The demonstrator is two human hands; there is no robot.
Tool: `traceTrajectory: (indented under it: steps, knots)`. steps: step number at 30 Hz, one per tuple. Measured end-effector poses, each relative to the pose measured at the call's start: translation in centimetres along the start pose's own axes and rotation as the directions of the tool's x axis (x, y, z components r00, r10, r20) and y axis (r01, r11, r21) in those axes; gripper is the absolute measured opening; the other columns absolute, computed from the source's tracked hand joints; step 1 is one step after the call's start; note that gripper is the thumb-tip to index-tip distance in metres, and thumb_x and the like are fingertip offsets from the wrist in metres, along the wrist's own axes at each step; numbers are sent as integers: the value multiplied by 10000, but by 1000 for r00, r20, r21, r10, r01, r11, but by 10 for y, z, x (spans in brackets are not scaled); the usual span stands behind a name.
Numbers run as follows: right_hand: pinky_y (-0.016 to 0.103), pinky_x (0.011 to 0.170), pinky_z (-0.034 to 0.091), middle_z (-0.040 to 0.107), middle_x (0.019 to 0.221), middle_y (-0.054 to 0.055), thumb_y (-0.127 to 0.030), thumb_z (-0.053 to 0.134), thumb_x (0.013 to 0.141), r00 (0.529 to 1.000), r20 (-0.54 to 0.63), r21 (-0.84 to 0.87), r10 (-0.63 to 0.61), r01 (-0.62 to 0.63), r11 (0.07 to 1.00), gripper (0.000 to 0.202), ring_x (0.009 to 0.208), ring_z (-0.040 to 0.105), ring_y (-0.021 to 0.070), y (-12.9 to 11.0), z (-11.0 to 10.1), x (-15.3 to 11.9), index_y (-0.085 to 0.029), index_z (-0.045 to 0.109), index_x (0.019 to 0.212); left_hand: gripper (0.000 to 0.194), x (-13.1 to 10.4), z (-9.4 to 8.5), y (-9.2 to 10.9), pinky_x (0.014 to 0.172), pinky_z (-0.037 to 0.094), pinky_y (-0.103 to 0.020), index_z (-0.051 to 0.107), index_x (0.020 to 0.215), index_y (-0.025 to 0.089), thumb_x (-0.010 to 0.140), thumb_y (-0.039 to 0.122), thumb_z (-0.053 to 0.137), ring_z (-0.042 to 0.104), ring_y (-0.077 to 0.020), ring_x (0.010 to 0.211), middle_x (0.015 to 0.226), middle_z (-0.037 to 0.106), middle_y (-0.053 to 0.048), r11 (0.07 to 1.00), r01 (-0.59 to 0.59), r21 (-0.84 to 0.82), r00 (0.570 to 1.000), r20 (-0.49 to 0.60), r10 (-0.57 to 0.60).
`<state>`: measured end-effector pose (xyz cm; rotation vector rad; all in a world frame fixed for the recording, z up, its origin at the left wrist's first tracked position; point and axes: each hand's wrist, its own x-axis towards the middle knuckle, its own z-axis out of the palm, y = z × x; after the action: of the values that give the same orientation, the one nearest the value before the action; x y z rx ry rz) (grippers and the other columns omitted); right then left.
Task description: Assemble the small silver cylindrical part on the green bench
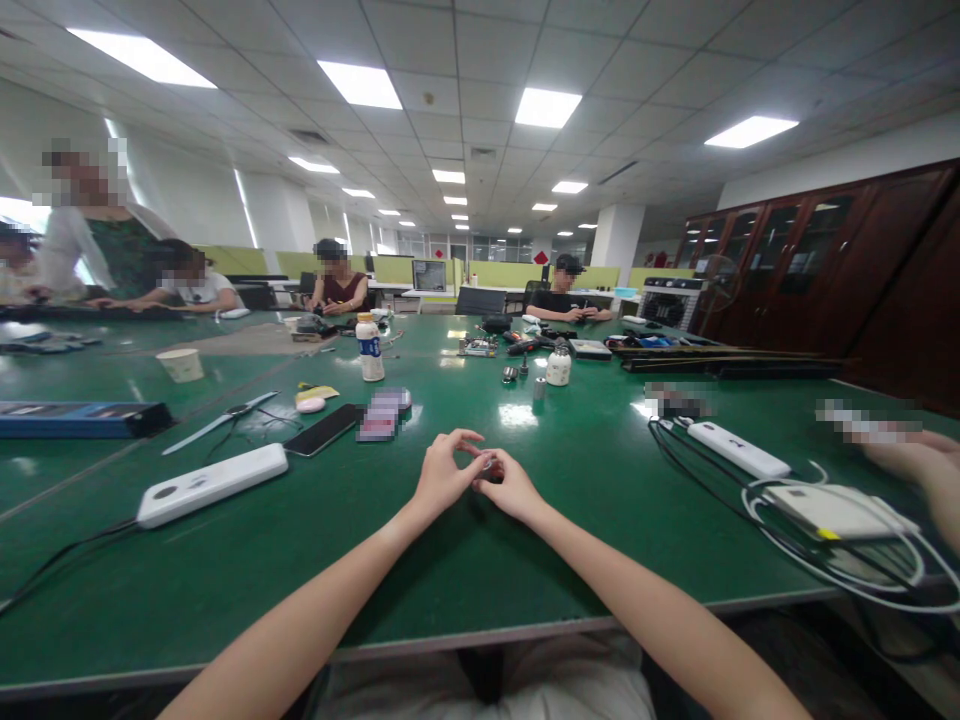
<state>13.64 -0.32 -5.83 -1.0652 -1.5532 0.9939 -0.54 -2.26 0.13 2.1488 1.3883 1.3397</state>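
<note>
Over the green tabletop, my left hand [448, 472] and my right hand [511, 488] meet at their fingertips. Between them is a small, shiny, ring-like part [488, 464], mostly covered by the fingers. My right thumb and index finger pinch it. The left thumb presses on it from the other side while the left index finger arches above. Beyond the hands stand a small metal cylinder [539, 388] and a white round bottle [558, 364]. A dark phone [324, 430] and a second phone in a pinkish case [384, 415] lie to the left.
White power strips lie left [214, 485] and right [739, 450], with cables. At right are a white box [840, 510] and another person's hand [911, 450]. A drink bottle [370, 348], paper cup [180, 365] and circuit board [478, 346] stand farther back. Several people sit around the table.
</note>
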Motion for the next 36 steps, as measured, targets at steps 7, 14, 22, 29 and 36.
traceTrajectory:
  steps: [7, 14, 22, 29, 36]
  knots:
    - [374, 847, 522, 679, 828, -3, -131, 711, 642, 1000, -4, -26, 7, -7, 1000, 436, 828, 661, 192, 1, -2, 0, -204, 597, 1057, 242, 0, 2, -1, 878, 502, -375, 641, 1010, 226, 770, 251, 661, 705, -242, 949, 899, 771, -31, 993, 12, -119, 1000, 26, -9]
    - [360, 830, 524, 679, 838, -1, -153, 705, 671, 1000, 7, -40, 0, 1, 999, 387, 818, 660, 186, -1, -2, -1, -200, 589, 1038, 277, 1, 0, -3, 873, 495, -400, 645, 1024, 225, 763, 306, 689, 708, -258, 911, 820, 767, -17, 998, 38, -49, 999, 12, -37]
    - [321, 732, 500, 666, 787, -4, -304, 744, 696, 995, 47, -159, -88, 94, 983, 372, 737, 625, 177, -7, -9, -1, -192, 607, 1022, 275, 1, 1, -3, 907, 486, -409, 629, 1031, 224, 771, 297, 684, 704, -267, 974, 884, 773, -29, 996, -6, -88, 1000, 20, 8]
    - [334, 759, 518, 697, 840, 9, -298, 764, 675, 995, 38, -218, -94, 100, 971, 390, 788, 666, 198, -12, -12, -1, -215, 598, 1018, 295, 2, 0, -3, 891, 496, -388, 614, 1057, 225, 778, 297, 676, 720, -257, 939, 854, 776, -21, 990, 29, -139, 998, 58, -21]
    - [334, 753, 533, 724, 872, 20, -314, 771, 684, 993, 58, -236, -98, 109, 966, 414, 819, 705, 216, -21, -16, -5, -229, 564, 1032, 306, 3, -1, -3, 897, 483, -409, 634, 1038, 218, 755, 313, 701, 708, -273, 942, 851, 771, -30, 998, -4, -68, 1000, 12, 5]
